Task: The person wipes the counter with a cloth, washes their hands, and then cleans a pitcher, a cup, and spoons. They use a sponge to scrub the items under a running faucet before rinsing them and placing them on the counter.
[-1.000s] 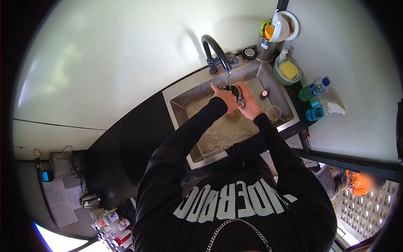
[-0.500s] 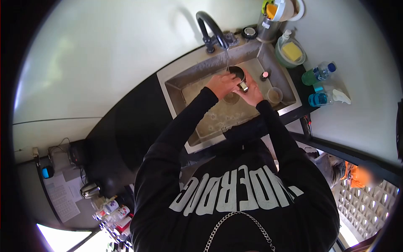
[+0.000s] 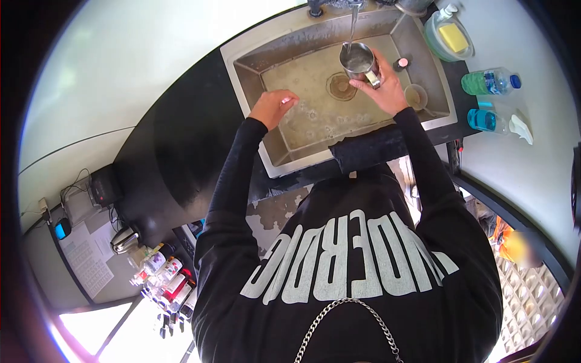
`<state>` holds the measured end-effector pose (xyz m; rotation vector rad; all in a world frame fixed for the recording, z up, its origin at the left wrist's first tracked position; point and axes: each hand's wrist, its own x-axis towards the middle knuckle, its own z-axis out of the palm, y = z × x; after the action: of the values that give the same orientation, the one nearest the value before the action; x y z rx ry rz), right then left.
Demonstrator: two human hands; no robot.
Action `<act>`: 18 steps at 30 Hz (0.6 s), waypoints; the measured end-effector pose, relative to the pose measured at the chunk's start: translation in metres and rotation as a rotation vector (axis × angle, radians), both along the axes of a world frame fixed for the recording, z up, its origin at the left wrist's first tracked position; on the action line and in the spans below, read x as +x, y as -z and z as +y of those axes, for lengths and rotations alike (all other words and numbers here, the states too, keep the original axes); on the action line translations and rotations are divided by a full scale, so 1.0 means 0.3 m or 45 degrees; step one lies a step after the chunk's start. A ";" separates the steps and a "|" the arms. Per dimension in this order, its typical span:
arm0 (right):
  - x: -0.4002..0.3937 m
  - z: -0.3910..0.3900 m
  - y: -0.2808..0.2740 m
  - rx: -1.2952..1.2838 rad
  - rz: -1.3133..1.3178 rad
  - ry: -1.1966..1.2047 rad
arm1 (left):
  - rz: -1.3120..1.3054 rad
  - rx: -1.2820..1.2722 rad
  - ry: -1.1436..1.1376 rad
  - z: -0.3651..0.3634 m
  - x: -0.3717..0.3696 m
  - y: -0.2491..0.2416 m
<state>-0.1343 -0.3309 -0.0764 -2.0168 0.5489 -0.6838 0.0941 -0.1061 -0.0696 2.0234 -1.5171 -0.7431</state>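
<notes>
My right hand [image 3: 387,91] is wrapped round a metal milk pitcher [image 3: 365,77], which it holds upright but slightly tilted over the sink [image 3: 248,81]. Water [image 3: 353,27] runs down from the tap into the pitcher's mouth, and water shows inside it. Over the left part of the sink hangs my left hand [image 3: 273,107], apart from the pitcher. Its fingers are loosely curled together, with nothing visible in them. Below the pitcher lies the round drain [image 3: 340,88], in a thin layer of water with bubbles.
A small pink-topped item [image 3: 401,63] and a clear cup [image 3: 416,97] stand at the sink's right side. Beyond the rim are a tub with a yellow sponge [image 3: 453,38], a green-filled bottle [image 3: 487,82] and a blue spray bottle [image 3: 484,120]. Dark cloth [image 3: 369,149] hangs over the front edge.
My left hand has come off the pitcher and moved left. My right hand has turned the pitcher mouth-up under the stream. The view has tilted down, so the tap's top is out of sight.
</notes>
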 end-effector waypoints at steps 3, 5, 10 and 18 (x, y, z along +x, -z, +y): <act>0.010 -0.009 0.033 0.024 -0.010 0.039 | 0.026 0.143 -0.047 -0.030 -0.009 0.001; 0.009 -0.015 0.016 -0.003 0.002 0.081 | -0.250 0.119 -0.023 -0.042 -0.023 0.088; -0.023 -0.001 0.001 0.030 0.012 0.047 | 0.223 0.086 -0.330 -0.076 -0.149 0.065; -0.015 0.009 -0.074 0.161 0.007 -0.002 | 0.110 -0.232 -0.268 0.014 -0.210 0.086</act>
<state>-0.1388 -0.3281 -0.0542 -1.9015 0.5796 -0.6277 0.0311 -0.1020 -0.0953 1.9502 -1.2519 -0.5783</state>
